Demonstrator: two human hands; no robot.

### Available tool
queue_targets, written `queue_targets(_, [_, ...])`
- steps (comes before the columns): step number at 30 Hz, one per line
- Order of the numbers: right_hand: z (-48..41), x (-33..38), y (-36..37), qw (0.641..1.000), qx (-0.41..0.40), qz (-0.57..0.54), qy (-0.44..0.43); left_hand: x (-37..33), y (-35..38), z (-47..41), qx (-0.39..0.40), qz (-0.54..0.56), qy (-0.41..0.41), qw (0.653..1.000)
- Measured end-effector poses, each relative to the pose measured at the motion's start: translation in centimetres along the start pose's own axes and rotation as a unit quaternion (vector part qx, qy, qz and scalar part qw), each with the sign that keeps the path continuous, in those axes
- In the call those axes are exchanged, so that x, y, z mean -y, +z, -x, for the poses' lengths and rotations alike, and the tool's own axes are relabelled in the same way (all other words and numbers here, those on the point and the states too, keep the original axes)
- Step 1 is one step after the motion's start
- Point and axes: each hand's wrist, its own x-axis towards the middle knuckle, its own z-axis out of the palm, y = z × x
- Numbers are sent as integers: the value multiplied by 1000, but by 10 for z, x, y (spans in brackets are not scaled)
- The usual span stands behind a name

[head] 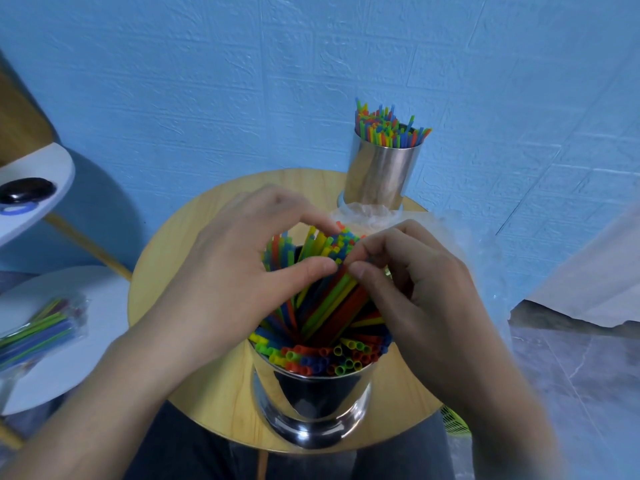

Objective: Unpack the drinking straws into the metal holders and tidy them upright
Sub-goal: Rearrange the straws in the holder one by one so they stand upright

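2 shiny metal holders on 1 round wooden table [214,393]. Near holder [311,396] at the front edge, crammed with red, yellow, green, blue and orange straws, too many to count. Along its front rim, open straw ends pointing at the camera. In its middle, a leaning straw bundle [329,296], slanting up and away toward the far rim. Far holder [381,171] at the back edge by the blue wall, well apart from the near one, filled with upright straws [388,131] fanning a little at the tips. 1 packet of straws [38,332] in clear wrapping, flat on 1 white round table [86,368] to the left, untouched. Crumpled clear plastic wrap [370,213] at the foot of the far holder, more of it off to the right.

2 bare hands, both over the near holder, meeting at the top of the bundle. Left hand [239,261] in from the lower left, palm down, thumb and forefinger curved into a ring round the bundle's upper ends, holding them together. Right hand [415,285] in from the lower right, fingers curled, thumb and forefinger pinching the same straws just beside the left thumb tip.
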Motion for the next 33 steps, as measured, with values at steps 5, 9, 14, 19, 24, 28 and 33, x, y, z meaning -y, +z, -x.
queue_targets(5, [-1, -4, -2, 1000, -3, -2, 19, 2, 1, -1, 21, -7, -6, 1000])
queue_targets(9, [-1, -5, -4, 1000, 1, -2, 26, 1, 2, -1, 20, -26, -3, 999])
queue_targets(14, [-1, -5, -4, 999, 5, -1, 33, 1, 2, 0, 32, -54, -4, 998])
queue_targets(19, [-2, -4, -4, 999, 15, 12, 35, 5, 5, -1, 35, -54, -13, 998])
queue_targets(24, [-3, -1, -4, 999, 20, 1, 34, 5, 5, 0, 37, -49, -20, 998])
queue_targets(28, [-4, 2, -4, 999, 22, -3, 41, 4, 5, 0, 40, -48, -13, 998])
queue_targets(33, [-4, 5, -1, 998, -10, -42, 39, 2, 5, 2, 34, -40, -5, 999])
